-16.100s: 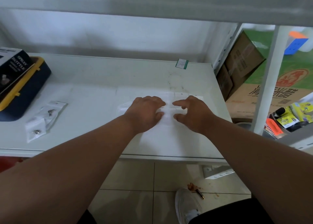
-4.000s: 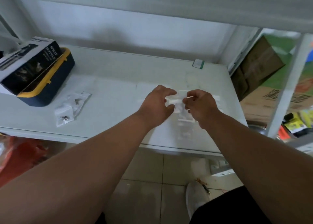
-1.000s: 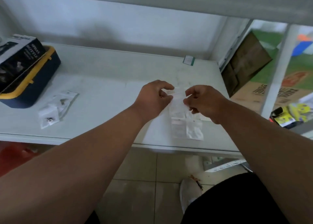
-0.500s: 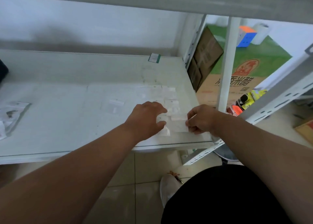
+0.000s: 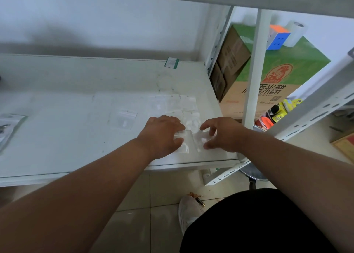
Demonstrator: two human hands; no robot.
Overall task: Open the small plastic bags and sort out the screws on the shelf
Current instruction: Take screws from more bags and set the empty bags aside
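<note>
Bags (image 5: 186, 140) lie flat on shelf (image 5: 76, 138) at 3 o'clock, under both half-open hands: left (image 5: 162, 134), right (image 5: 222, 134), gripping nothing. Step seems laying them out; next, pinch one open.

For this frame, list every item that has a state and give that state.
Left hand: fingers spread, pressing flat on a small bag.
Right hand: open, fingertips on the bags.
Small plastic bags: flat on the shelf, near its front right corner.
Single zip bag: lying apart, sealed or not cannot be told.
Cardboard box: closed.
</note>
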